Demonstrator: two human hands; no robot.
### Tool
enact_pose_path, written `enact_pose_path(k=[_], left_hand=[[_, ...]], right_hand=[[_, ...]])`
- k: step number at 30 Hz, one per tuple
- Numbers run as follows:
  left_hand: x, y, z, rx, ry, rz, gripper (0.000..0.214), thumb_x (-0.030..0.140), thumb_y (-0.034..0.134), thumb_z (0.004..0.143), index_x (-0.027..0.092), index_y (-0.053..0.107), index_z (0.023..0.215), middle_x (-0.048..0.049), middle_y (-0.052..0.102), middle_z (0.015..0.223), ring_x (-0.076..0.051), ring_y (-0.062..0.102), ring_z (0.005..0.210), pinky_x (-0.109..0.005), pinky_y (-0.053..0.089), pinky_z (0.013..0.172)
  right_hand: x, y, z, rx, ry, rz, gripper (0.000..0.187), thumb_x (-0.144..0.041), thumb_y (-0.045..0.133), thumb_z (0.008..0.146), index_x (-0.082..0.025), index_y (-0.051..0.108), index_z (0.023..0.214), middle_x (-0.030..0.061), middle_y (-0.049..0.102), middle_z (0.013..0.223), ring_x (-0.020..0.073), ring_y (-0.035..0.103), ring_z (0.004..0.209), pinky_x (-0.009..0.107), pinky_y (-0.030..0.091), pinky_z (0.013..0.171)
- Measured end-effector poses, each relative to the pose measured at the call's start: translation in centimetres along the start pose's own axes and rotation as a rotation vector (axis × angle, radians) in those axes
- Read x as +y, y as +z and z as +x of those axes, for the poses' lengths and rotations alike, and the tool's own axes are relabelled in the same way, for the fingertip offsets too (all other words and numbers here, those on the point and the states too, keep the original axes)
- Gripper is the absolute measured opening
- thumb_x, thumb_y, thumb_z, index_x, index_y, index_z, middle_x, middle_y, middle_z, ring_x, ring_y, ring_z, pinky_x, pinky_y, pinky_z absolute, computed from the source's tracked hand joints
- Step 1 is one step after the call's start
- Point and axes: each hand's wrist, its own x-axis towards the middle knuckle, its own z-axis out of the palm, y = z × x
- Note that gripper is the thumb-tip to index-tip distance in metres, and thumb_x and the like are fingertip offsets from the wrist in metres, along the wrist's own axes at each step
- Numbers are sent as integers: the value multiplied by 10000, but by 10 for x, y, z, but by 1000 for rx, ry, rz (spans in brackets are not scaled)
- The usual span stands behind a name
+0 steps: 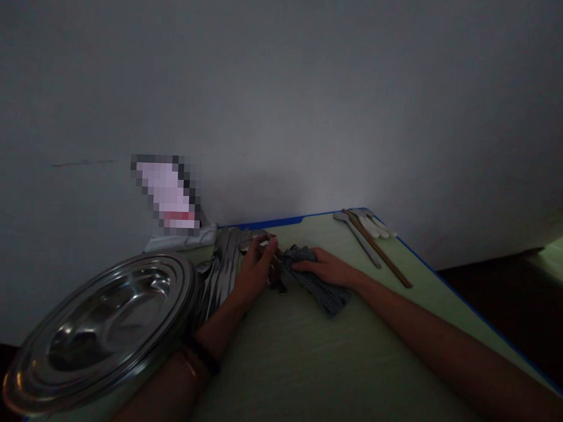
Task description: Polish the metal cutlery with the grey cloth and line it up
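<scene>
On green table [266,370], right hand [329,266] grips rumpled, probably woven cloth [325,294].

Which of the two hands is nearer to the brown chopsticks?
Right. The right hand holds a cloth left of the chopsticks; the left hand is farther left, beside metal cutlery.

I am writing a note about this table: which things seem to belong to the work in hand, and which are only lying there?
Likely in use:
grey cloth, in the right hand
metal cutlery, beside the left hand, whose grip is unclear

Likely just lying there:
steel dish
chopsticks, spoon and white-handled cutlery, apart from the hands
blurred panel, white base
</scene>
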Motion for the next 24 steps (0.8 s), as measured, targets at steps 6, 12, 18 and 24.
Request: enact_pose_path(k=[6,12,18,24], left_hand=[[-2,1,4,172,-5,-148,413,541,577,712,213,473,940,75,467,613,-70,470,404,-147,318,317],[-3,-4,7,260,-4,-254,356,567,468,755,211,460,764,59,471,565,-86,458,389,-174,297,320],[1,-10,9,202,-31,-272,316,502,469,746,189,512,756,26,529,616,-101,493,434,-189,313,348],[0,-6,5,40,-18,-184,305,392,663,666,137,619,827,31,513,598,-80,473,453,-163,318,352]], right_hand=[[-2,1,1,-12,7,-30,241,-387,575,743,-149,614,725,-18,596,627,115,524,563,238,394,546],[0,1,1,-38,-2,-30,263,-411,575,742,-151,606,722,-22,581,610,107,513,535,227,379,506],[2,0,2,-29,-52,-90,243,-399,593,737,-158,598,709,-35,561,597,102,499,539,220,377,509],[5,-1,3,-49,4,93,237,-384,576,749,-149,605,748,-24,572,625,107,505,556,243,400,558]])
